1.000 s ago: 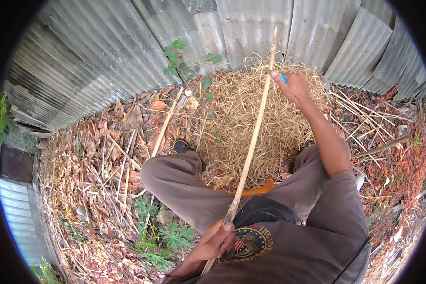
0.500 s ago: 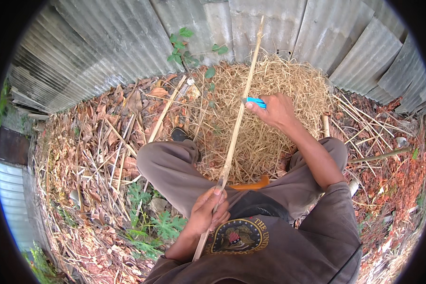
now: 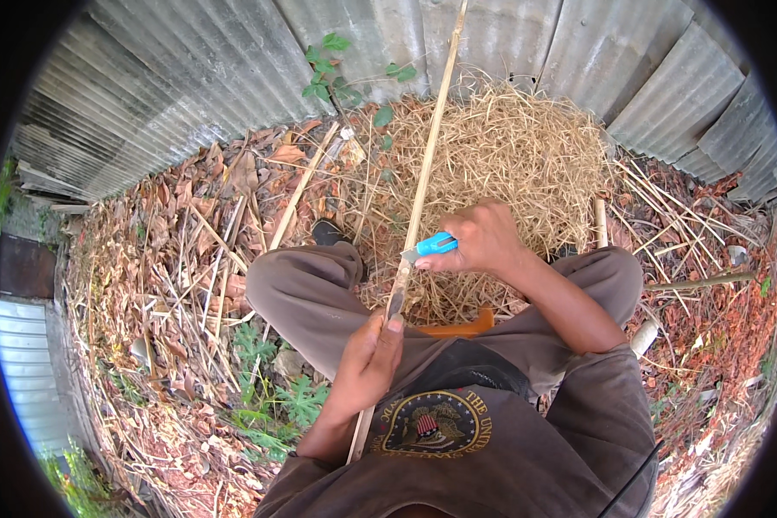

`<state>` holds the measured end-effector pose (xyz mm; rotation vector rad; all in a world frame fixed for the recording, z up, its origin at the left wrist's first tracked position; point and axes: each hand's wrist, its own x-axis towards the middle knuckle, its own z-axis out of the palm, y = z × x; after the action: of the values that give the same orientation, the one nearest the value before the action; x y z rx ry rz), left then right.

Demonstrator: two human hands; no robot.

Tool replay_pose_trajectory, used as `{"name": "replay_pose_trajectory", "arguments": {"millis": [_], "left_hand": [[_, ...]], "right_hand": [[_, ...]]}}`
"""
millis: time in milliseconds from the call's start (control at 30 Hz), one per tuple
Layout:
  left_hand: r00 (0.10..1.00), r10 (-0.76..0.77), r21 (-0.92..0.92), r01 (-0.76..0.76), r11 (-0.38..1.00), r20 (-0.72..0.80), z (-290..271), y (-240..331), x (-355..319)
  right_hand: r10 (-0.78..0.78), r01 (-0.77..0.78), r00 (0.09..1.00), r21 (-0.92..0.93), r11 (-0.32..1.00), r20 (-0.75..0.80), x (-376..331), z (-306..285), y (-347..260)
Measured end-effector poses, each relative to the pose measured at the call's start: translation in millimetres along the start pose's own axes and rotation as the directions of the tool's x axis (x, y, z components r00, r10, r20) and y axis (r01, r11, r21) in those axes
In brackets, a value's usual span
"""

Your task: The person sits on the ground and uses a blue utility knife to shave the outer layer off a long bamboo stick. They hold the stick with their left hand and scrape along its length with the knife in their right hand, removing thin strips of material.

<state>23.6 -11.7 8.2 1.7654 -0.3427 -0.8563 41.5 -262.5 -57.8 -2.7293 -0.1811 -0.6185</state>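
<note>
A long, pale bamboo strip runs from beside my body up past the top of the picture, tilted slightly right at its far end. My left hand is closed round its near part, thumb lying along it just below a dark patch. Farther up, my right hand grips a blue-handled utility knife. The knife's short blade rests against the strip at a node, a short way above my left hand. Part of the strip is hidden beneath my left fingers.
Thin tan shavings lie heaped beyond my knees, before a corrugated metal fence. An orange tool or handle sits between my legs. Dry leaves and loose sticks cover the left ground; more thin sticks lie right.
My right hand has drawn the knife down the bamboo strip toward me. The strip has shifted away and slightly left, its far end leaving the picture. My left hand sits a little higher.
</note>
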Motion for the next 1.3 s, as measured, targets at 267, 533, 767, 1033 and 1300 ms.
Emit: {"name": "replay_pose_trajectory", "arguments": {"millis": [267,533,767,1033,1300], "left_hand": [[0.996,-0.090,-0.042,0.091,0.995,0.019,2.2,2.2,-7.9],[0.983,0.162,0.235,-0.137,0.962,-0.091,-0.8,-18.7,-6.4],[0.981,0.186,0.320,-0.158,0.934,-0.056,7.1,-5.1,-11.0],[0.982,0.139,0.276,-0.099,0.956,-0.126,6.1,-15.7,-13.0],[0.946,0.296,0.391,-0.225,0.892,-0.132,7.2,-8.4,-8.3]], "right_hand": [[0.207,-0.204,0.973,-0.043,0.978,0.106,5.4,-12.1,11.8],[-0.016,0.014,0.999,0.034,0.999,0.047,-8.1,3.3,-19.9],[0.150,-0.152,0.988,-0.052,0.987,-0.039,2.6,-2.1,16.2],[0.186,-0.189,0.976,0.015,0.982,0.115,-7.0,-4.0,-3.7],[-0.023,0.022,0.999,0.050,0.999,0.023,-13.4,1.1,-16.4]]}}
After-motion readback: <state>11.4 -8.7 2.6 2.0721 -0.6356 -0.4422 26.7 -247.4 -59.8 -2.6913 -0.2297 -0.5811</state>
